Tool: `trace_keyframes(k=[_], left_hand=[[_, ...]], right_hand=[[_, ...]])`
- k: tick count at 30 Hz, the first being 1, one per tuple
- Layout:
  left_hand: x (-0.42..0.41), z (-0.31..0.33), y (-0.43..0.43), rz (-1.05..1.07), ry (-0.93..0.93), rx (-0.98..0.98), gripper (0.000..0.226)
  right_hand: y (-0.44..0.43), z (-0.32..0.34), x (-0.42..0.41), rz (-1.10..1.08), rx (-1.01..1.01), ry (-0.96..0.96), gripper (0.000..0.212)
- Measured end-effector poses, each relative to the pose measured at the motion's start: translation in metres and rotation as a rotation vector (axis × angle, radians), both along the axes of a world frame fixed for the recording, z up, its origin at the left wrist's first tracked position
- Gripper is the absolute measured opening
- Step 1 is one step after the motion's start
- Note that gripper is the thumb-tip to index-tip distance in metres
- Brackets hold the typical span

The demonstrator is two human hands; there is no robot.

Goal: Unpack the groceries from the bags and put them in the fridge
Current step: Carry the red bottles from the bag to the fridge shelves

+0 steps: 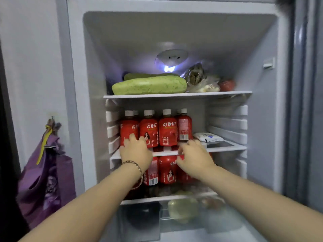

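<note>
Pushing, it seems, red drink bottles back on the middle shelf — left grip presses flat-fingered, right grip blurred, hold unclear; push evenly, bottles upright.

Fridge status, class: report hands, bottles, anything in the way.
Left hand touching red bottles on middle shelf. Right hand blurred at shelf edge, grip unclear. White packet lies beside bottles.
</note>
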State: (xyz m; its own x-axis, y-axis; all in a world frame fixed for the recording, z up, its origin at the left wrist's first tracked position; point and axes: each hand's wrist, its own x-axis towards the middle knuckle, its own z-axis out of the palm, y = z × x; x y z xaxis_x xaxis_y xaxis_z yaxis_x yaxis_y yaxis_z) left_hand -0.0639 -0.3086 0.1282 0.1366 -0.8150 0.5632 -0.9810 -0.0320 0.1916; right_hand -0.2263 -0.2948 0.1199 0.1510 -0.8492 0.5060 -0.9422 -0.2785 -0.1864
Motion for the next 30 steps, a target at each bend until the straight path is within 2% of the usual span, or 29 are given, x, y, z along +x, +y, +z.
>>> trace_keyframes(k=[5, 8, 12, 15, 20, 22, 30], left_hand=[[-0.030, -0.024, 0.067, -0.364, -0.123, 0.082, 0.022], [-0.067, -0.042, 0.112, -0.541, -0.304, 0.168, 0.023], [-0.146, -0.076, 0.190, -0.798, -0.405, 0.350, 0.026], [-0.204, -0.103, 0.258, -1.005, -0.498, 0.429, 0.027], [-0.309, -0.148, 0.401, -1.316, -0.612, 0.495, 0.032], [-0.352, -0.170, 0.483, -1.418, -0.657, 0.534, 0.033], [-0.456, -0.237, 0.782, -1.770, -0.731, 0.562, 0.030]], right_hand=[[0.088, -0.024, -0.021, -0.069, 0.185, -0.096, 0.011], [0.146, -0.049, -0.048, -0.149, 0.327, -0.093, 0.011], [0.258, -0.089, -0.108, -0.344, 0.439, -0.135, 0.011], [0.345, -0.114, -0.154, -0.528, 0.494, -0.171, 0.021], [0.524, -0.157, -0.229, -0.854, 0.617, -0.257, 0.027], [0.619, -0.178, -0.253, -0.981, 0.661, -0.307, 0.027], [0.946, -0.232, -0.293, -1.443, 0.738, -0.550, 0.024]])
